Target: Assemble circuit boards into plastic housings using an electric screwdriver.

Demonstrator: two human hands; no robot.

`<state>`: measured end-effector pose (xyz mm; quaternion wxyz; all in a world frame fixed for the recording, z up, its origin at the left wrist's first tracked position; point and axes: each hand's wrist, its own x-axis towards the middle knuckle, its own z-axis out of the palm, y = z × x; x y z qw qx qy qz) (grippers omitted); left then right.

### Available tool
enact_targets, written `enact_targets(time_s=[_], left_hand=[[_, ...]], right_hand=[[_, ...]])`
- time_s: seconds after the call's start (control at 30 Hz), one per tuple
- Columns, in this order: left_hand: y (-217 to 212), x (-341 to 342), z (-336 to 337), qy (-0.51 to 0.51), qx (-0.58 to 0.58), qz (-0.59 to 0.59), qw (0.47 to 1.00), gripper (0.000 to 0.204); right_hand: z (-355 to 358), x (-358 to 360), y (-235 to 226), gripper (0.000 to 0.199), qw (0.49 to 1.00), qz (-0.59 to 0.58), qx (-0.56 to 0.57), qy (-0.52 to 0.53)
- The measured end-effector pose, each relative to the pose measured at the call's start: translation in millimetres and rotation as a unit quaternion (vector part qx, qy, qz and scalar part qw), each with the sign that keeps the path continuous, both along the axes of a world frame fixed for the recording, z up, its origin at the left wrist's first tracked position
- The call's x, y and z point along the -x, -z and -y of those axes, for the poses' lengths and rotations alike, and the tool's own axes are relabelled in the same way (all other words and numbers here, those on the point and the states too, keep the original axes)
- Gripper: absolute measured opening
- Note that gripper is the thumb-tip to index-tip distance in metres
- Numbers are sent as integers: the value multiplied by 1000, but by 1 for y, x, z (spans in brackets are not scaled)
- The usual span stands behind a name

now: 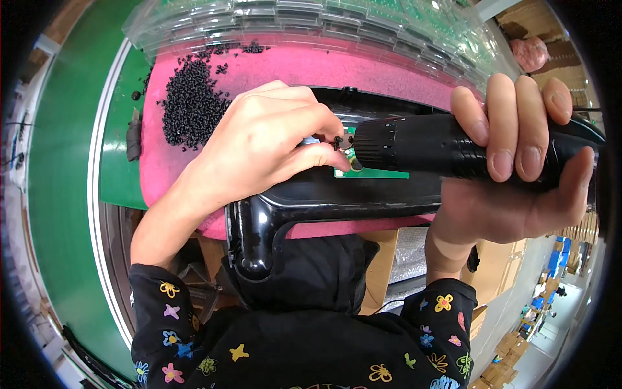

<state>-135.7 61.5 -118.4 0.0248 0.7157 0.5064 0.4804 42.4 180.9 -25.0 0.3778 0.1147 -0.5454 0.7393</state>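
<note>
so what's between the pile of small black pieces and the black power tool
In the head view, the left hand lies between the pile and power tool, over the pink mat and black housing.

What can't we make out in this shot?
All in the head view:
- Circuit board: partly hidden by the black power driver and left hand.
- Driver grip: partly covered by the right hand.
- Dark parts at the left fingertips: too small to identify.
- Black pieces in the pile: too small, heaped to count.
- Clear trays: cut off by the top edge.
</note>
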Motion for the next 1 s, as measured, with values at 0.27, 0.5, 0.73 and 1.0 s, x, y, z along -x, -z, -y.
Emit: enact_targets(time_s=[0.27,0.5,0.73,1.0], left_hand=[[3,-1,1,-49,-25,-29,998,23],[1,-1,1,-100,23,41,994,7],[-6,-3,4,-103,98,3,990,20],[2,-5,2,-84,89,-9,992,12]], right_hand=[[14,15,7,33,999,30,-16,28],[-14,12,19,31,987,70,-137,48],[-14,15,29,30,973,142,-149,101],[-17,18,28,28,972,152,-165,75]])
